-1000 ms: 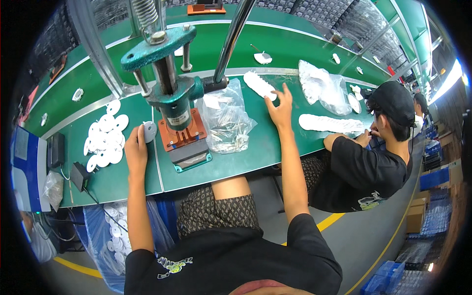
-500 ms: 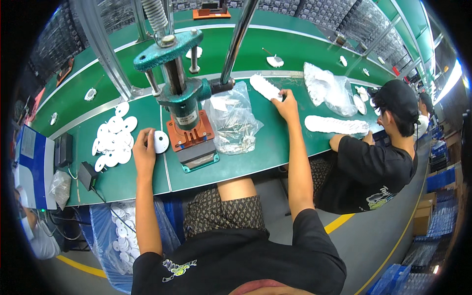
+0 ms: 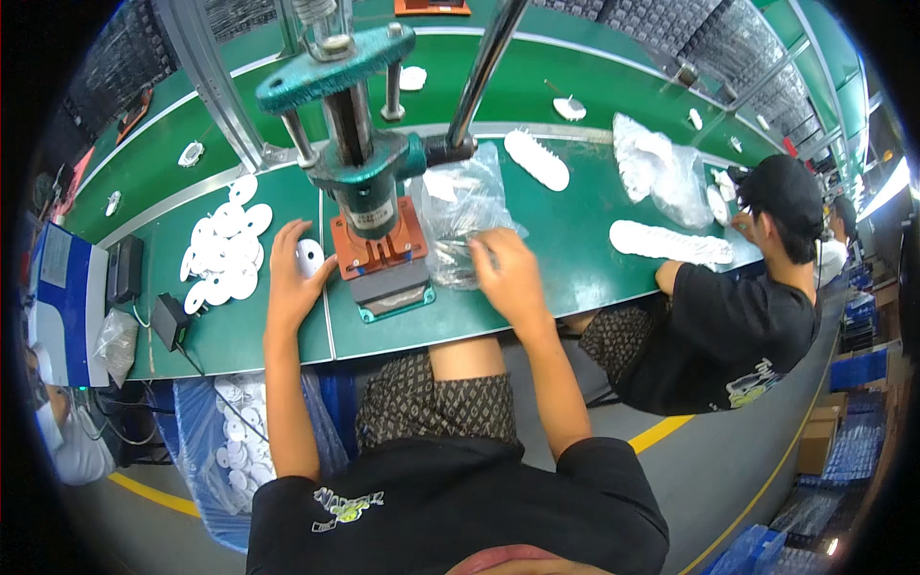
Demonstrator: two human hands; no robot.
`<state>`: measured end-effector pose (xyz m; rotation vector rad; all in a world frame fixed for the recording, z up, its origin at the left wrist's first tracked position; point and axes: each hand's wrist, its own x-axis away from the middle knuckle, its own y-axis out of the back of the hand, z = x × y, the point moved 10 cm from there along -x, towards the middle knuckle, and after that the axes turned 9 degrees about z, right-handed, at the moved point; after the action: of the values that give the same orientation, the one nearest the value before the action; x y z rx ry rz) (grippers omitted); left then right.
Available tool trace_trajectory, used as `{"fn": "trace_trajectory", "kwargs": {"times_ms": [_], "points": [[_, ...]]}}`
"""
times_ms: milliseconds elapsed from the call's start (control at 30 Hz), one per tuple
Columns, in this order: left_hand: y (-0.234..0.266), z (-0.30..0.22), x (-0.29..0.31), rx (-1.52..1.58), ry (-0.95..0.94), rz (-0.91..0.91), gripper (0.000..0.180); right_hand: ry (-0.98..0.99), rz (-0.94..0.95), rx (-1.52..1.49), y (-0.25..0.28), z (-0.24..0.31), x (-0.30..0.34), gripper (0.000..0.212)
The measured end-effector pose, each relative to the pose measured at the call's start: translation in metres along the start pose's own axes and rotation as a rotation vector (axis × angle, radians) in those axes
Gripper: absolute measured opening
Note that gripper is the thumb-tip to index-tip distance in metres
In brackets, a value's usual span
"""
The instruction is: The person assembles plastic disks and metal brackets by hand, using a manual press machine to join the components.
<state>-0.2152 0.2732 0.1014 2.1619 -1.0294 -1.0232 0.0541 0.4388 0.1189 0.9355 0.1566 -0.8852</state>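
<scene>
A teal hand press (image 3: 369, 163) with an orange base block stands on the green bench (image 3: 575, 240). My left hand (image 3: 292, 278) rests beside the press base, its fingers on a white round disc (image 3: 309, 257). My right hand (image 3: 508, 273) reaches into a clear plastic bag (image 3: 460, 216) lying just right of the press; what its fingers hold is hidden. A pile of white discs (image 3: 225, 254) lies to the left of my left hand. A row of white parts (image 3: 537, 158) lies farther back on the bench.
A person in a black shirt and cap (image 3: 738, 297) sits to my right, working on white parts (image 3: 666, 244) and bags (image 3: 656, 163). A blue-and-white box (image 3: 57, 297) and a black adapter (image 3: 172, 321) sit at the left. A blue bin of discs (image 3: 230, 431) hangs under the bench.
My right hand has pulled back from the row of white parts at the rear and come to the plastic bag. My left hand stays by the white disc next to the press.
</scene>
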Motion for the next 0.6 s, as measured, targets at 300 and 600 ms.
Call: {"fn": "trace_trajectory", "kwargs": {"times_ms": [300, 600], "points": [[-0.004, -0.002, 0.043, -0.016, 0.186, 0.053, 0.049, -0.073, -0.078, 0.34, -0.04, -0.002, -0.003, 0.017], [0.012, -0.039, 0.088, 0.025, 0.133, -0.029, 0.024, 0.059, -0.265, 0.273, -0.015, 0.03, 0.005, 0.012]]}}
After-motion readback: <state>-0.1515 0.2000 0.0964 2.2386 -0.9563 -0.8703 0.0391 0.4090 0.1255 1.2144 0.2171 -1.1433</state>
